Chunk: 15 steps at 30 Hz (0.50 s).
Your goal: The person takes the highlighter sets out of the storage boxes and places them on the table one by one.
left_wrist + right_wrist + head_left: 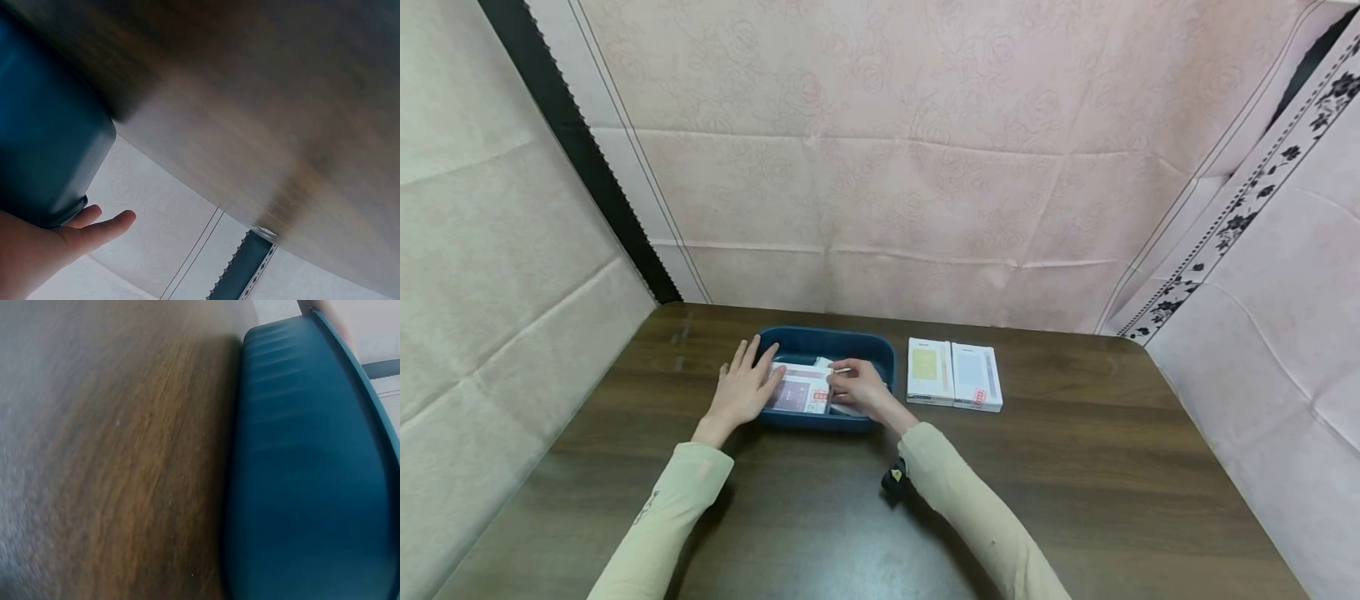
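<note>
A flat white and purple box (801, 389) lies in the blue plastic tray (827, 423), on its left side. My left hand (741, 390) spreads its fingers over the tray's left rim, with the thumb side at the box's left edge. In the left wrist view, part of that left hand (56, 253) shows beside the tray's wall (56, 125). Bent fingers of my right hand (859, 390) pinch the box's right edge, inside the tray. Another pale item (822, 362) shows partly behind the box. The right wrist view holds only the tray's outer side (306, 462), not the right fingers' work.
Right of the tray, a white box with a yellow-green panel (929, 372) and a white box with a pale blue panel (976, 377) lie side by side. All stand on a dark wooden table (820, 517). Patterned cloth (910, 192) hangs behind the far edge.
</note>
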Each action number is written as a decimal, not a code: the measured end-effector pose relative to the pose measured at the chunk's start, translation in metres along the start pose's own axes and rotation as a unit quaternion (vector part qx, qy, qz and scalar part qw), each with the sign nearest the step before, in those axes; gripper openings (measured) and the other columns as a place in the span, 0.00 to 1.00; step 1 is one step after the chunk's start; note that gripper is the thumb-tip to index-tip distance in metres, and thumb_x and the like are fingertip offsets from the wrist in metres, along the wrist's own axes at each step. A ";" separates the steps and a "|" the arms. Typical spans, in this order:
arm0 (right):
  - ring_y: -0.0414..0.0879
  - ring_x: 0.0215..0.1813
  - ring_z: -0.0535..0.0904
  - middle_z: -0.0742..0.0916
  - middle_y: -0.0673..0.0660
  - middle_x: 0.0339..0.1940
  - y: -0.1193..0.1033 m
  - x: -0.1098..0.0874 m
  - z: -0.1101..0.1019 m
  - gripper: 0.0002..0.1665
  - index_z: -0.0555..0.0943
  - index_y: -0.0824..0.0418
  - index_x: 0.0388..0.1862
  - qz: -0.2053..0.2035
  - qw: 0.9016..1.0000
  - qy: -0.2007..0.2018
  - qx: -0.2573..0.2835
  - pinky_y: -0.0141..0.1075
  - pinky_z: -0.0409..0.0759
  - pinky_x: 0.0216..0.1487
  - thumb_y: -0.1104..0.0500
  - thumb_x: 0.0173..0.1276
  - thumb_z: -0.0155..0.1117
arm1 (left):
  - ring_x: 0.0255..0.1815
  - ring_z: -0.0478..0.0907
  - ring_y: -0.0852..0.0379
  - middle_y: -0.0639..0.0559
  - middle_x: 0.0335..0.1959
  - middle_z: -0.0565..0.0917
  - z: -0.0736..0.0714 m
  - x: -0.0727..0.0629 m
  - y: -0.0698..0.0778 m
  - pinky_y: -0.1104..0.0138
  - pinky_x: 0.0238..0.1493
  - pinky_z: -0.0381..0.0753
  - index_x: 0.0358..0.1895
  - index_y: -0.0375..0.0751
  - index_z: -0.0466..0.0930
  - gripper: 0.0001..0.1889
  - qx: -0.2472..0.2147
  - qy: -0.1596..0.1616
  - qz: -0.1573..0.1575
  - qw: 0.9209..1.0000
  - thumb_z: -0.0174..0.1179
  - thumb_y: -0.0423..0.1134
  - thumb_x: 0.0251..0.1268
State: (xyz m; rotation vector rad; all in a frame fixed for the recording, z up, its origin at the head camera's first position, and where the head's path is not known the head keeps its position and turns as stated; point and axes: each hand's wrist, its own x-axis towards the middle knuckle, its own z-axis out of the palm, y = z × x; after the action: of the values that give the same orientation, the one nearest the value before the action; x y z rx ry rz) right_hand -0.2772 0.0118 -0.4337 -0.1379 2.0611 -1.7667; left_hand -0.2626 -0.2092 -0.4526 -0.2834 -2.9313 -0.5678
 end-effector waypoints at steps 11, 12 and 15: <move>0.57 0.46 0.80 0.78 0.66 0.48 -0.010 -0.011 -0.004 0.22 0.70 0.66 0.56 -0.011 1.000 -0.014 0.007 0.47 0.75 0.52 0.61 0.63 0.56 | 0.70 0.42 0.36 0.37 0.71 0.47 0.002 0.001 -0.001 0.34 0.58 0.48 0.68 0.45 0.54 0.30 -0.003 0.007 -0.001 1.000 0.36 0.57 0.67; 0.58 0.48 0.79 0.77 0.66 0.48 -0.014 -0.014 -0.004 0.23 0.70 0.67 0.57 -0.013 1.000 -0.014 0.003 0.48 0.74 0.53 0.61 0.64 0.55 | 0.70 0.42 0.35 0.37 0.71 0.47 0.002 0.001 -0.001 0.34 0.58 0.49 0.68 0.44 0.54 0.30 -0.002 0.008 -0.001 1.000 0.36 0.57 0.67; 0.60 0.50 0.78 0.77 0.68 0.49 -0.024 -0.026 -0.004 0.23 0.68 0.69 0.58 -0.019 1.000 -0.008 -0.013 0.49 0.73 0.54 0.63 0.64 0.54 | 0.71 0.41 0.36 0.37 0.71 0.47 0.002 0.000 -0.001 0.34 0.59 0.48 0.68 0.45 0.53 0.31 -0.002 0.006 -0.002 1.000 0.36 0.57 0.67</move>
State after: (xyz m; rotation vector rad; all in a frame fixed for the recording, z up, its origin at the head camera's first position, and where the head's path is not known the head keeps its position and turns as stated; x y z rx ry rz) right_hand -0.2596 0.0195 -0.4035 -0.2001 2.0829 -1.7561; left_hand -0.2633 -0.2097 -0.4544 -0.2736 -2.9205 -0.5729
